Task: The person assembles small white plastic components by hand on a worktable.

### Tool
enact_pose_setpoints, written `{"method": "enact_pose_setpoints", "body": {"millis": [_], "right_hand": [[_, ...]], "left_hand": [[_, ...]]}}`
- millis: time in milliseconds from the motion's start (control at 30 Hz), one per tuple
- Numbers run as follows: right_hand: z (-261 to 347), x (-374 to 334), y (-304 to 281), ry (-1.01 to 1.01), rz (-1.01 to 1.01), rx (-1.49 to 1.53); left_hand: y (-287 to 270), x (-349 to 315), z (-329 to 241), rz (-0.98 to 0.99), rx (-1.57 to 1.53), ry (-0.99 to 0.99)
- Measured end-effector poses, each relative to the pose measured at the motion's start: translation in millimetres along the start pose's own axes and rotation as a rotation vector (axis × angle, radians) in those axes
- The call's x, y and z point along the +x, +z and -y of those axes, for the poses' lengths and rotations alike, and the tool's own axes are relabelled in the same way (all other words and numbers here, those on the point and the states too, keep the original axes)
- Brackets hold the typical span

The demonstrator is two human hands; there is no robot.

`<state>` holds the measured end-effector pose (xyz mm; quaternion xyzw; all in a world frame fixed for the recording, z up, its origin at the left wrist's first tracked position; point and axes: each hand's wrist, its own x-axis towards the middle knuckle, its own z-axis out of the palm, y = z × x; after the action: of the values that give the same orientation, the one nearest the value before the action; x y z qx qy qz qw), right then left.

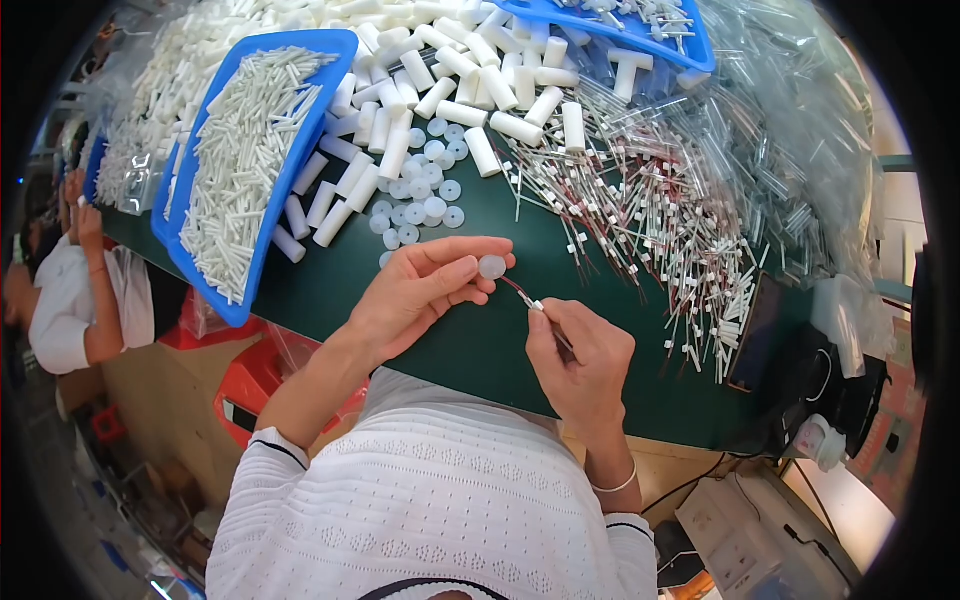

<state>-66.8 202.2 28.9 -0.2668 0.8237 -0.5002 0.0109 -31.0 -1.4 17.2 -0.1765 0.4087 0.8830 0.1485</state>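
Observation:
My left hand [425, 290] is closed on a small translucent white disc [491, 267], pinched near the fingertips. In my right hand [583, 365] is a thin dark red wire lead with a small white connector [536, 305]; its far end runs up to the disc. Whether the wire passes through the disc, I cannot tell. Just beyond my left hand lie several loose translucent discs [452, 190] with small centre holes. To the right spreads a heap of thin wired parts [640, 200] with white connectors.
A blue tray [244, 313] of thin white sticks stands at the left. White foam-like cylinders [483, 152] are piled at the back, beside another blue tray [700, 50]. Clear plastic bags [800, 120] lie at the right, near a dark phone-like slab [755, 335]. Another person [85, 290] sits at far left.

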Motion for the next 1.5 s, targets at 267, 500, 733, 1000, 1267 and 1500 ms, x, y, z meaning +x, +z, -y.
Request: {"method": "enact_pose_setpoints", "body": {"millis": [267,500,733,1000,1267,1500], "right_hand": [[-2.2,-0.2,3.5,-0.031,-0.012,-0.084],[-1.0,-0.7,4.4,-0.073,-0.010,-0.102],[1.1,-1.0,5.9,-0.024,-0.046,-0.042],[-1.5,-1.2,3.6,0.001,-0.017,-0.023],[-0.8,-4.1,2.0,0.156,0.005,0.270],[-0.8,-6.7,4.3,0.281,0.076,0.429]], "left_hand": [[1.6,-1.3,7.1,-0.010,0.149,0.124],[6.5,-2.6,13.9,-0.041,0.112,0.149],[7.7,-3.0,18.3,-0.060,0.077,0.167],[8.5,-3.7,21.4,-0.062,0.107,0.183],[9.3,-5.9,24.4,-0.033,-0.004,0.016],[-1.9,-0.5,30.8,0.089,0.000,0.132]]}}
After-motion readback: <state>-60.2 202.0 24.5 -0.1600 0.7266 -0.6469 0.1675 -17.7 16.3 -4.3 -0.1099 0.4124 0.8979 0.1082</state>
